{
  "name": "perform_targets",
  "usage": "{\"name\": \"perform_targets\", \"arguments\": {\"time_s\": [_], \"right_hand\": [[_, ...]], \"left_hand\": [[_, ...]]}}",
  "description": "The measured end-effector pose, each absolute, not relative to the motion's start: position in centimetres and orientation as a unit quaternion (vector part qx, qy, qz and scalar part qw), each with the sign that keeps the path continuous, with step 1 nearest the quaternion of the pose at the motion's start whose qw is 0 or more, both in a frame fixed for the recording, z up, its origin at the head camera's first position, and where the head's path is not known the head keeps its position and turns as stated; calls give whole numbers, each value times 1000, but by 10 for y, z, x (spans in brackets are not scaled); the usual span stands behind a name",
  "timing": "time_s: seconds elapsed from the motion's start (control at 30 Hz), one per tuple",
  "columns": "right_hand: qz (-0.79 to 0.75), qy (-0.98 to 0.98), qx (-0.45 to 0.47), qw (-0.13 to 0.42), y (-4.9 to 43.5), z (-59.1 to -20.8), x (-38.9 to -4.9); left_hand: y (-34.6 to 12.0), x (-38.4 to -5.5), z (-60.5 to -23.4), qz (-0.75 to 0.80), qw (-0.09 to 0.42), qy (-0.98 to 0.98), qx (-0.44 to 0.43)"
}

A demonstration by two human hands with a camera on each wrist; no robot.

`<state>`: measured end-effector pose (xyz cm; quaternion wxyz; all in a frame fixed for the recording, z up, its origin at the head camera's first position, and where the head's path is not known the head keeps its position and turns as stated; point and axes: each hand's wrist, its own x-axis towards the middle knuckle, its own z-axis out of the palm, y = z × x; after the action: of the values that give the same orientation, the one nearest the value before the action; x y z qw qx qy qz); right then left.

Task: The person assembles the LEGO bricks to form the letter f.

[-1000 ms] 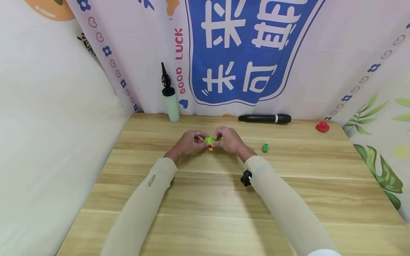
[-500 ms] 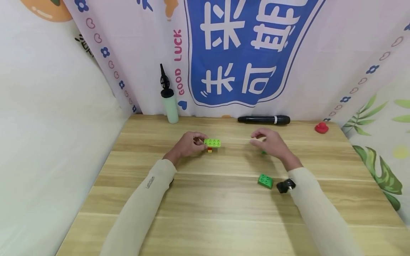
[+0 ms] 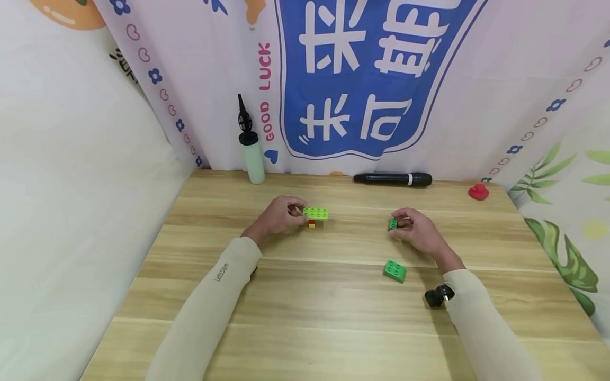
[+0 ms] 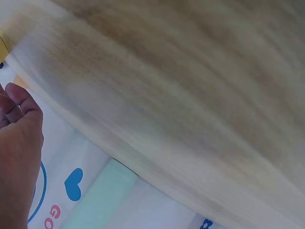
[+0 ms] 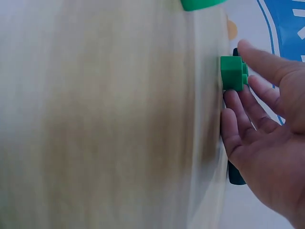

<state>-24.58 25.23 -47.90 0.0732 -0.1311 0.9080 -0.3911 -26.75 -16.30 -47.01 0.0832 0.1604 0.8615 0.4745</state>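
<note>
My left hand pinches the left end of a lime-green studded building plate in the head view. Under the plate a small red and yellow stack shows. Further right, my right hand has its thumb and fingers around a small green building brick; in the right wrist view this brick sits between thumb and fingers. A larger green brick with studs up lies on the table nearer to me. The left wrist view shows part of my left hand, not the plate.
On the wooden table, a pale green hand pump stands at the back left. A black microphone-like cylinder lies along the back edge. A red toy duck is at the back right. Printed cloth hangs behind.
My right hand has left the lime-green plate and moved right to the small green brick. The larger green brick, hidden earlier, now shows. My left hand stays at the plate.
</note>
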Motion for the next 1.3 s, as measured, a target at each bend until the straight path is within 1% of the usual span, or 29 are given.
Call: {"name": "perform_targets", "arguments": {"time_s": [0.17,0.4,0.6,0.77,1.0,1.17,1.3], "right_hand": [[-384,913,-125,56,252,-481,-246],[-375,918,-119,53,252,-483,-248],[-384,915,-115,51,238,-472,-256],[-415,900,-128,45,205,-451,-268],[-452,873,-175,52,143,-422,-277],[-458,861,-213,55,102,-416,-278],[-445,861,-239,56,78,-419,-277]], "left_hand": [[-163,-267,-471,478,81,860,162],[-163,-268,-472,478,78,860,164],[-164,-268,-473,472,74,863,165],[-163,-267,-471,469,75,865,163],[-162,-269,-472,466,69,866,165],[-162,-269,-472,463,72,868,166],[-162,-268,-472,458,69,869,171]]}}
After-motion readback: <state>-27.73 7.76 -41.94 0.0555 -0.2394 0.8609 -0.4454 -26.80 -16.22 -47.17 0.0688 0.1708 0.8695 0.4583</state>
